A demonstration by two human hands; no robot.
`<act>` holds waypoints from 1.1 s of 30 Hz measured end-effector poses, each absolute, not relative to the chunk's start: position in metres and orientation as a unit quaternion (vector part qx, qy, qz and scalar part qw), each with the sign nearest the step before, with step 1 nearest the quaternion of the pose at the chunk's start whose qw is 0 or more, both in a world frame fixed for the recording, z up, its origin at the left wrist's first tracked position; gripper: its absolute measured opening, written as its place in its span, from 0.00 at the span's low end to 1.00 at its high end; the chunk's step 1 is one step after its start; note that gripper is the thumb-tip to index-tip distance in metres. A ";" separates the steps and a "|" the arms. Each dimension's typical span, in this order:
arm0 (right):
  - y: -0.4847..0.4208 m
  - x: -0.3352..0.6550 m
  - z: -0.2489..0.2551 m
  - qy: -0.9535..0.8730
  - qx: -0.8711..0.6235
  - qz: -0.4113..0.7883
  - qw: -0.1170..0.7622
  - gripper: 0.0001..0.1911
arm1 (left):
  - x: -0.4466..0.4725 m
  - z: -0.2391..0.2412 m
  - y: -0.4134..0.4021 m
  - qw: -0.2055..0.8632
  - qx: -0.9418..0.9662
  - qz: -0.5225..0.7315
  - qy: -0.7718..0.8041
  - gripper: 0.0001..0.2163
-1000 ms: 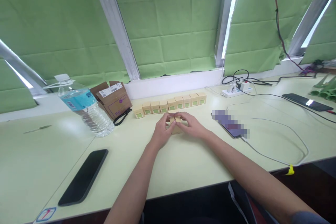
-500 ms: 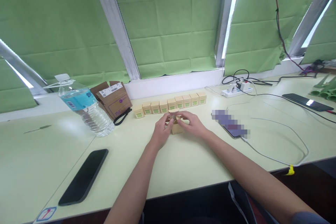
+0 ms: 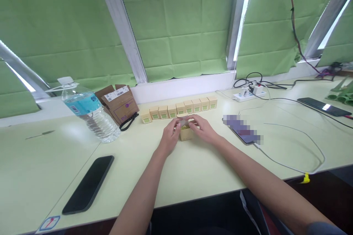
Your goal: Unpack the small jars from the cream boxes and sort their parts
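A small tan cardboard box (image 3: 186, 134) stands on the table in front of me with its top open. Something yellowish shows inside, too small to make out. My left hand (image 3: 170, 134) grips the box's left side, thumb by the opening. On the other side my right hand (image 3: 202, 128) holds the box, its fingers curled over the raised lid at the back. Just behind my hands runs a row of several similar closed boxes (image 3: 172, 111) with green labels on their fronts.
To the left are a large water bottle (image 3: 91, 112), an open brown carton (image 3: 121, 106) with a black strap (image 3: 128, 122), and a dark phone (image 3: 88, 184). A charging phone (image 3: 242, 130), its white cable and a power strip (image 3: 248, 96) lie to the right.
My right thumb has drawn back and the fingers have shifted slightly, so more of the box's opening and the yellowish thing inside shows. The box stays in place.
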State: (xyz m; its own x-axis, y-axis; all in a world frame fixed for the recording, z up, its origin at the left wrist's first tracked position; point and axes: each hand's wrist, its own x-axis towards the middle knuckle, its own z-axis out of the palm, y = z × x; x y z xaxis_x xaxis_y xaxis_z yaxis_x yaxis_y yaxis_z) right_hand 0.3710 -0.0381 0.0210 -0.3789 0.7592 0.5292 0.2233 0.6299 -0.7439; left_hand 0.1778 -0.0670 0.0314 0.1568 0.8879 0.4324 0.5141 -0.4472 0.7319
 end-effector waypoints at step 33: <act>-0.037 0.377 0.026 -0.821 -0.379 0.171 0.390 0.09 | 0.182 0.029 -0.070 0.073 0.812 0.385 0.432 0.19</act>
